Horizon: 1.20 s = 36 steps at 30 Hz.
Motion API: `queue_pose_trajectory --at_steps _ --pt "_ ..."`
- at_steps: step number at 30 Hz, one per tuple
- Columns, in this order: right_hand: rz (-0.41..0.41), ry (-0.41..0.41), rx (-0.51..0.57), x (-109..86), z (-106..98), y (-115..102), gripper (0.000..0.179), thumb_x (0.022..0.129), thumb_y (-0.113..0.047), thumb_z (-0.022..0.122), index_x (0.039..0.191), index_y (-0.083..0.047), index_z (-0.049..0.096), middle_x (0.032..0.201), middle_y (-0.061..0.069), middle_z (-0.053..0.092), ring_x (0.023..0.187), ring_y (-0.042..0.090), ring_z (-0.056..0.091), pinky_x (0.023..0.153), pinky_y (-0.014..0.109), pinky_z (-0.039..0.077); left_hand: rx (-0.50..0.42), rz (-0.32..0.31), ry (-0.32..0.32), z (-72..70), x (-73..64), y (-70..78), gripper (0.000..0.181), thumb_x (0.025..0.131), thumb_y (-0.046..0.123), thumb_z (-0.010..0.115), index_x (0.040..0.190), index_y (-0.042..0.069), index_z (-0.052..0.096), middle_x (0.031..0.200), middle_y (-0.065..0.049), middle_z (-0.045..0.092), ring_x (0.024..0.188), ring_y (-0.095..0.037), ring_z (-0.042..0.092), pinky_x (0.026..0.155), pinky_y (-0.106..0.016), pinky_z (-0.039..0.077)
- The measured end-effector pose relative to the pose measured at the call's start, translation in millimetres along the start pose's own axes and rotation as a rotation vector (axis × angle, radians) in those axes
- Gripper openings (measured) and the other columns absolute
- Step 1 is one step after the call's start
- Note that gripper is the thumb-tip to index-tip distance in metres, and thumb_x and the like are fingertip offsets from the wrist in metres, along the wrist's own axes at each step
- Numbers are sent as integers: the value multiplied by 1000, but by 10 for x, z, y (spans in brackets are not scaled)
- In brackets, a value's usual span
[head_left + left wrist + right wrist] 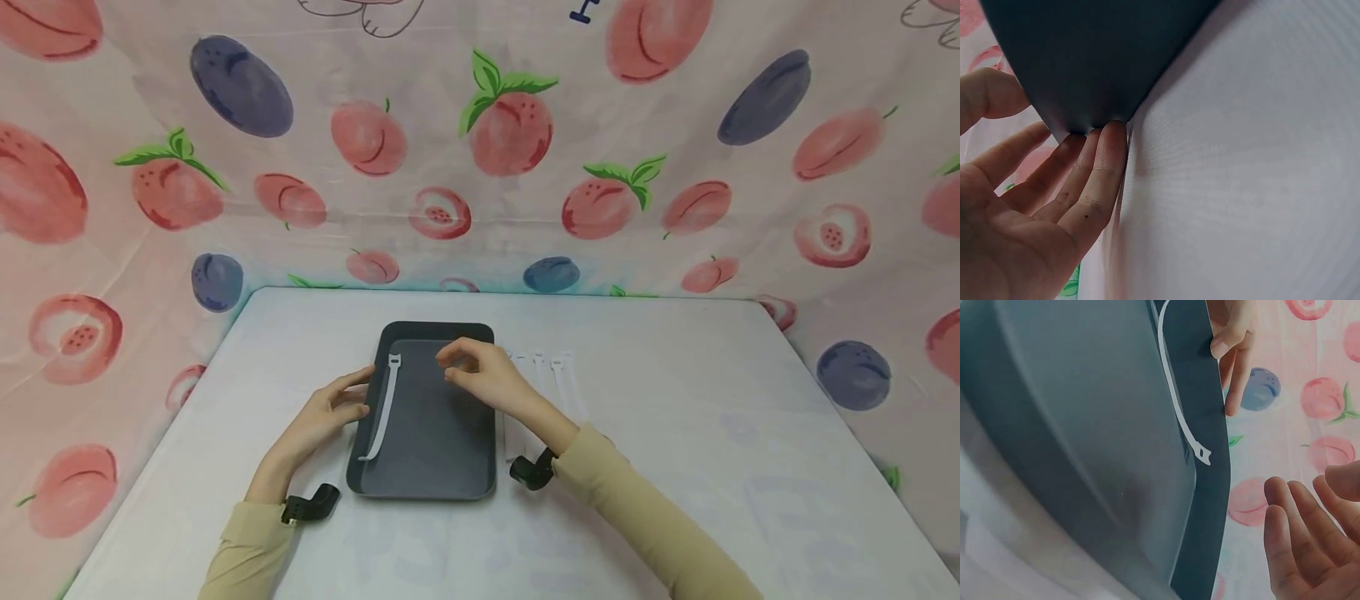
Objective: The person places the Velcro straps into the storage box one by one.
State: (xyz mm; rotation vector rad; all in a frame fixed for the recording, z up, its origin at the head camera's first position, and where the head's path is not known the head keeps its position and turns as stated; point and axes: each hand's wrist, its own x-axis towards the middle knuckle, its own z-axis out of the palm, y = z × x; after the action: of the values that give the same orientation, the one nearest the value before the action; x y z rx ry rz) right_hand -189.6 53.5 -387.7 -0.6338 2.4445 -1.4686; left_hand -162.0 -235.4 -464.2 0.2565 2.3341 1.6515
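A dark grey rectangular tray (435, 417) lies on the white table. Inside it, along the left wall, lies one white cable tie (387, 408) with a slotted head at the far end; the right wrist view shows the same cable tie (1175, 400) leaning on the wall. My left hand (322, 421) rests at the tray's left side, its fairly straight fingertips (1113, 137) touching the outer wall. Over the tray's far right part, my right hand (483, 375) hovers with loosely bent fingers and nothing between them.
Several more white cable ties (557, 375) lie side by side on the table right of the tray, partly hidden by the right forearm. A fruit-patterned cloth (510, 217) hangs behind and beside the white table (675, 417).
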Motion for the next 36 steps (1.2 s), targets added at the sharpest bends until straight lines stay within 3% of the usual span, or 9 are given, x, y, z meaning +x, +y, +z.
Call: queue_pose_trajectory --at_steps 7,14,20,36 --pt "6 21 -7 -83 -100 73 23 93 -12 60 115 -14 64 116 9 67 96 24 68 80 31 54 7 -7 8 -3 5 5 62 92 15 59 149 18 36 149 -19 41 133 -40 45 106 -65 31" --pt "21 57 -59 -145 -165 178 24 93 -12 61 116 -9 65 114 7 68 95 19 68 78 30 55 15 1 7 1 8 13 62 92 14 59 150 18 35 149 -19 41 131 -40 47 104 -64 32" --pt "52 72 -66 -194 -220 265 22 93 -12 61 114 -12 66 114 10 68 95 22 67 77 30 55 7 3 2 2 5 10 63 92 14 59 150 17 35 150 -20 40 132 -41 45 105 -67 30" --pt "33 135 -16 -307 -447 487 23 91 -4 59 113 -4 66 108 17 69 91 36 68 75 31 55 13 2 4 3 1 6 62 92 15 60 150 17 35 148 -20 42 132 -40 45 106 -66 29"
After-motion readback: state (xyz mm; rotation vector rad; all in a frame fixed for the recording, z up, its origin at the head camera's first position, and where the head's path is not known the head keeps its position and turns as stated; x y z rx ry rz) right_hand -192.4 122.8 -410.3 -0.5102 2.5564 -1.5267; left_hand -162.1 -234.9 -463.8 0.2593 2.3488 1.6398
